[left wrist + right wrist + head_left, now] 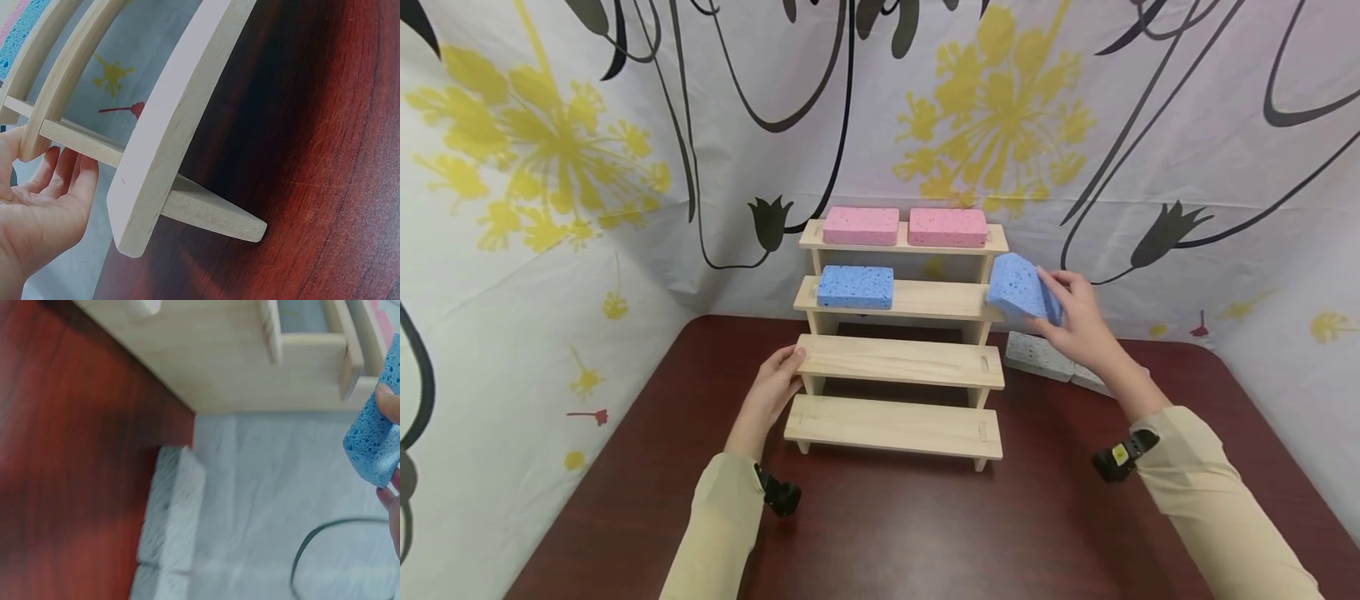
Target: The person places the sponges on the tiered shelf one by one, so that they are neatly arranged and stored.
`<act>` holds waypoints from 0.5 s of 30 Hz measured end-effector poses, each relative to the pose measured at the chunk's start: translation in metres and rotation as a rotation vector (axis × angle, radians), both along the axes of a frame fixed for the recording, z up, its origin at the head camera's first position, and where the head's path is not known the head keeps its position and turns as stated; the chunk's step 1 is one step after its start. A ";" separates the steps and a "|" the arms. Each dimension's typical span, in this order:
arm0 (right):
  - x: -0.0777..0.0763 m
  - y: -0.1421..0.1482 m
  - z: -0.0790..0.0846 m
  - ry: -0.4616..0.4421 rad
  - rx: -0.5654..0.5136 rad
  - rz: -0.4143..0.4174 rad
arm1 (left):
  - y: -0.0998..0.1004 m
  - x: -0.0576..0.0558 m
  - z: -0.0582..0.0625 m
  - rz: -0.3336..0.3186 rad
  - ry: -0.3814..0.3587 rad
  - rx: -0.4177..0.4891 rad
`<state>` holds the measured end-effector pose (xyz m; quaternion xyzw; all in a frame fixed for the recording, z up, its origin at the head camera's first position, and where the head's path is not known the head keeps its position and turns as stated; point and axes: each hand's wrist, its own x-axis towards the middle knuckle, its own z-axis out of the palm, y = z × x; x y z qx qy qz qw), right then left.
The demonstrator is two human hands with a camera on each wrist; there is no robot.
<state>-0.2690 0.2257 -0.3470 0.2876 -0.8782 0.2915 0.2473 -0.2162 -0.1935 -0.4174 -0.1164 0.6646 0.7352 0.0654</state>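
A four-step wooden display stand [898, 360] stands on the dark red-brown table. My left hand [772, 387] grips the left end of its second step from the bottom; in the left wrist view the fingers [62, 178] curl beneath the board. My right hand [1078, 321] pinches a tilted blue sponge [1017, 285] in the air by the right end of the third step. Another blue sponge [855, 287] lies on the left part of that step. Two pink sponges, one on the left [861, 226] and one on the right [948, 227], sit on the top step.
Two grey sponges, one nearer the stand [1037, 357] and one partly behind my right forearm [1092, 380], lie end to end on the table [887, 533]. A white cloth [865, 150] with yellow flowers and dark stems hangs behind and at both sides.
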 end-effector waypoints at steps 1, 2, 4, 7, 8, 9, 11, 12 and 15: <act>-0.002 -0.004 0.003 0.011 0.008 0.012 | 0.000 0.000 0.000 -0.001 0.001 0.003; -0.003 -0.008 0.006 0.008 0.018 0.019 | 0.000 0.000 0.000 -0.002 0.001 0.005; -0.006 -0.016 0.011 -0.011 0.049 0.029 | 0.000 0.000 0.000 -0.005 0.000 0.003; -0.009 -0.027 0.020 -0.047 0.081 0.047 | 0.000 0.000 0.000 -0.008 0.000 0.001; -0.010 -0.031 0.023 -0.062 0.096 0.049 | 0.000 -0.001 0.000 -0.007 0.000 0.002; -0.011 -0.035 0.026 -0.067 0.112 0.055 | 0.000 -0.001 0.000 -0.005 0.000 0.002; -0.014 -0.042 0.030 -0.073 0.133 0.073 | 0.000 -0.001 0.000 -0.001 0.001 0.005; -0.015 -0.045 0.032 -0.074 0.145 0.083 | 0.000 -0.001 0.000 0.001 0.001 0.005; -0.018 -0.055 0.036 -0.085 0.182 0.105 | 0.000 0.000 -0.001 0.002 0.001 0.002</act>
